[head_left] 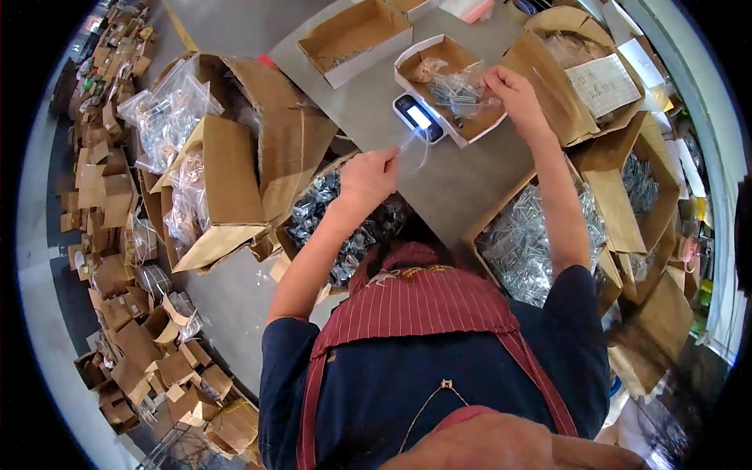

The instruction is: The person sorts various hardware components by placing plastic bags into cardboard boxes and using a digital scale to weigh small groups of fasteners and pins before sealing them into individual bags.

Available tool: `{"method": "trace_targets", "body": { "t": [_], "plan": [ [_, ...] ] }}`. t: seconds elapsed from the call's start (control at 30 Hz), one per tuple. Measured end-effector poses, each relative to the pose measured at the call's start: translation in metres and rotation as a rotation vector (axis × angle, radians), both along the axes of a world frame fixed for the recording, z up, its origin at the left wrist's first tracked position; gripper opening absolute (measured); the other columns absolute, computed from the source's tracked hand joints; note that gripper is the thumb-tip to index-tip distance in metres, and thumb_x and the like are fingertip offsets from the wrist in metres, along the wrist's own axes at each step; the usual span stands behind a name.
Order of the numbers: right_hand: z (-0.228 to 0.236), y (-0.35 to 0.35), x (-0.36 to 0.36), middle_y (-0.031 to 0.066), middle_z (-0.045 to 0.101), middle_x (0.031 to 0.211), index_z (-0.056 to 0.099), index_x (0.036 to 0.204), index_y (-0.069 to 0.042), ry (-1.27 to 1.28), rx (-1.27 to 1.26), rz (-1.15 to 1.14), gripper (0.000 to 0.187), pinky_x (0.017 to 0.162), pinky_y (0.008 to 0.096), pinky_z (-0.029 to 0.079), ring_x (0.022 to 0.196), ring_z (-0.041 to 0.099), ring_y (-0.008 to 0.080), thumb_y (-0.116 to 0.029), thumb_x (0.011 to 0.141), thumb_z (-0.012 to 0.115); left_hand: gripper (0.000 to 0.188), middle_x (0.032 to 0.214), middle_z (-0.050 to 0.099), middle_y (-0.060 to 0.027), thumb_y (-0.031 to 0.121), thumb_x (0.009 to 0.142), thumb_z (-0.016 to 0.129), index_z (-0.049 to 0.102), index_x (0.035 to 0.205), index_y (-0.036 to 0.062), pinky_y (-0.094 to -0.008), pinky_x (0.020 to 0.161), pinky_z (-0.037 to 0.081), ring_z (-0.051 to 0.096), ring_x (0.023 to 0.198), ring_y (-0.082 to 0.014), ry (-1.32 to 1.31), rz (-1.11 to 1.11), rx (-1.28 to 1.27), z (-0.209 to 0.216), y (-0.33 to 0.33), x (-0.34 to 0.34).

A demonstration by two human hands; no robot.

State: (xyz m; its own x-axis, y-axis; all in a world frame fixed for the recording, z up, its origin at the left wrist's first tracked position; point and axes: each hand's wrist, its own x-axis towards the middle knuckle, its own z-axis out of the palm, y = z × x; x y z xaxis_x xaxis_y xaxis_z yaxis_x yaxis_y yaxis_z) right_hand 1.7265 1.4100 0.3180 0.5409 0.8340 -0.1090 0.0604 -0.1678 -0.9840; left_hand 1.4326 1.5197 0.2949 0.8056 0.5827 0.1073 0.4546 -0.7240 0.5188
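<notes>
Head view: a clear plastic bag of metal screws [458,92] is pinched by the right hand [513,92] inside the small white-edged cardboard box [479,125] on the grey tabletop [462,184]. Just below that box, a thin clear strip [409,143] is pinched in the left hand [368,176].

I've got a big open carton [235,168] off to the left of the left hand, clear bags [164,113] spilling from its top. Beyond that hand, an empty shallow box [354,39] sits on the grey tabletop [462,184]. Far left, flattened cardboard scraps [125,313] litter the floor [47,313].
</notes>
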Motion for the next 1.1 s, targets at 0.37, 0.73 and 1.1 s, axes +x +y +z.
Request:
{"method": "trace_targets", "body": {
  "t": [0.37,0.73,1.1],
  "plan": [
    [0.049,-0.034,-0.072,0.0019,0.067,0.095,0.061,0.099,-0.004,-0.09,0.252,0.498,0.014,0.085,0.0276,0.047,0.09,0.06,0.0102,-0.012,0.101,0.05,0.019,0.063,0.057,-0.0003,0.014,0.085,0.069,0.071,0.092,-0.0033,-0.0249,0.046,0.038,0.05,0.05,-0.0075,0.034,-0.112,-1.059,0.036,-0.006,0.019],
    [0.034,-0.062,-0.081,0.0069,0.066,0.1,0.063,0.091,-0.006,-0.904,0.272,0.416,0.003,0.109,0.0466,0.038,0.104,0.061,0.0291,-0.007,0.089,0.061,0.026,0.066,0.055,0.0016,0.015,0.092,0.061,0.07,0.111,-0.0002,-0.0222,0.048,0.038,0.047,0.053,-0.0063,-0.068,-0.081,-1.16,0.042,-0.016,0.02],
    [-0.012,-0.024,-0.037,0.016,0.066,0.101,0.065,0.095,-0.003,-0.719,-0.015,0.021,0.02,0.093,0.0436,0.047,0.104,0.06,0.0359,-0.021,0.085,0.066,0.022,0.06,0.058,-0.0042,0.013,0.092,0.056,0.07,0.1,-0.0009,-0.0272,0.049,0.045,0.055,0.051,-0.0092,-0.119,-0.141,-0.833,0.01,-0.04,0.032]
  ]
}}
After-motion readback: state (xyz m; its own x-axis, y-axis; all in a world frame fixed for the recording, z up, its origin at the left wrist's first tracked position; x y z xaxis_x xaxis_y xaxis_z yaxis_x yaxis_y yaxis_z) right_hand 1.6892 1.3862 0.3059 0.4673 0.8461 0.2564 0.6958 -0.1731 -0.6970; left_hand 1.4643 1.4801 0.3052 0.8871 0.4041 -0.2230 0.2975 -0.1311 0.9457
